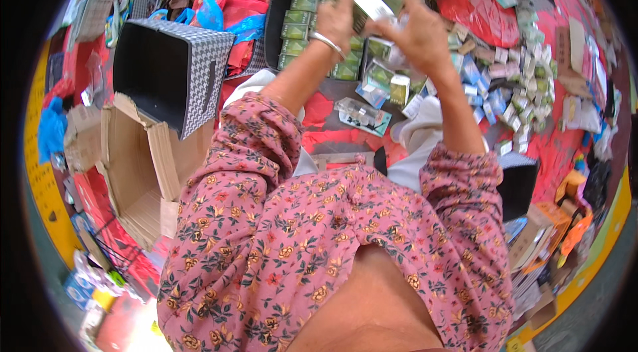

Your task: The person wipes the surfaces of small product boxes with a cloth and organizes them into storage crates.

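My left hand (334, 21) is closed on a small white box (367, 0), held tilted above a black bin (272, 19). My right hand (420, 31), slightly blurred, is just right of that box with thumb and forefinger apart. I cannot tell whether its thumb touches the box end. Green boxes (295, 31) stand in rows inside the bin, under my left hand. Below my right hand lie loose small boxes, among them a white and green one (399, 89). A flat clear-fronted pack (363, 117) is near my legs.
At the left, a houndstooth-patterned bin (209, 66) lies on its side by an open cardboard box (136, 172). A heap of small boxes (512, 96) spreads at the right, below a red plastic bag (480, 16). Red and blue plastic (249, 28) lies left of the black bin.
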Motion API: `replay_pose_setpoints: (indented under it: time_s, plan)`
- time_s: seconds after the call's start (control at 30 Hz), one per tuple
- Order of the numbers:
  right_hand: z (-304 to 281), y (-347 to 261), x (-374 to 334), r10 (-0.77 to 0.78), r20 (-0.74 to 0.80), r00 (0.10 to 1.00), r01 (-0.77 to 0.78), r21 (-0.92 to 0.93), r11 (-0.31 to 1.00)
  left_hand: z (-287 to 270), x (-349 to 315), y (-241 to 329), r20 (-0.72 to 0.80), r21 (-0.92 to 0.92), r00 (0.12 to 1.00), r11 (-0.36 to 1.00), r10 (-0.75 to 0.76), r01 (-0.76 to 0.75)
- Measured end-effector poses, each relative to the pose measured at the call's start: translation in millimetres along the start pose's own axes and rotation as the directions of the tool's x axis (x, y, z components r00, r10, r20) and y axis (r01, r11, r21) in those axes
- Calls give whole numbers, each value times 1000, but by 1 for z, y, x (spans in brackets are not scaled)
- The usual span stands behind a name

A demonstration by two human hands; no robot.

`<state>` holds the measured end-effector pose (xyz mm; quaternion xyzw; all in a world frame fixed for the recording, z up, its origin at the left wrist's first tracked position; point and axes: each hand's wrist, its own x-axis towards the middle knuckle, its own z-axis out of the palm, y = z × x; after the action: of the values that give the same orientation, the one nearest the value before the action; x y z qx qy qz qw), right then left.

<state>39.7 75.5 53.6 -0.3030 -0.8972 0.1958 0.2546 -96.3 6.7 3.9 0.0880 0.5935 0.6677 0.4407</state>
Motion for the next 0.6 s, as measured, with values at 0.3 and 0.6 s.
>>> replay_pose_setpoints:
  time_s: [0.3,0.6]
  plan:
    - [12,-12,-29,249,266,931,-157,-323,933,14,-5,-59,-120,247,992,969,49,-18]
    - [5,26,-3,477,415,775,-537,34,843,21,-27,-49,-105,125,994,992,21,-8]
